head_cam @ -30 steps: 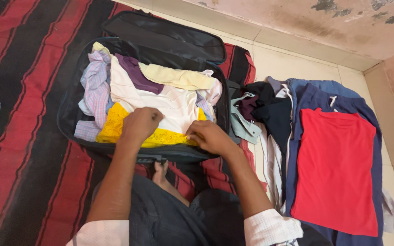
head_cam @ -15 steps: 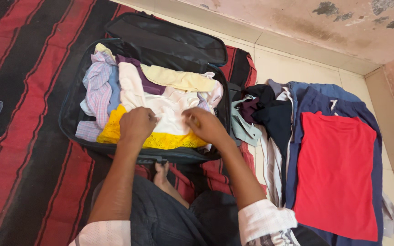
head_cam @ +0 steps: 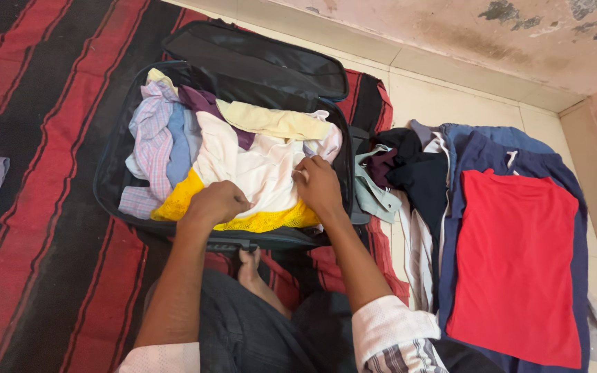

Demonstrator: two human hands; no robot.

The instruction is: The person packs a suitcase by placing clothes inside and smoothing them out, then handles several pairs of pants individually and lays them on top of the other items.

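An open black suitcase [head_cam: 115, 148] lies on the rug, filled with folded clothes. On top sits a white garment [head_cam: 257, 169], over a yellow lace garment [head_cam: 177, 200]. My left hand [head_cam: 217, 202] is closed on the near edge of the white garment where it meets the yellow one. My right hand [head_cam: 318, 183] presses fingers down on the white garment's right side. A pale yellow garment [head_cam: 274, 121], a purple one [head_cam: 205, 103] and a checked shirt [head_cam: 150, 131] lie further back and left.
The suitcase lid [head_cam: 257, 59] stands open at the back. To the right on the tiled floor lies a pile of clothes with a red shirt [head_cam: 516, 255] over navy garments [head_cam: 481, 148]. A red and black striped rug [head_cam: 29, 207] covers the left.
Both hands shifted on the white garment: my right hand moved up and right over it, my left hand dropped slightly toward the near edge. The white garment has spread rightward.
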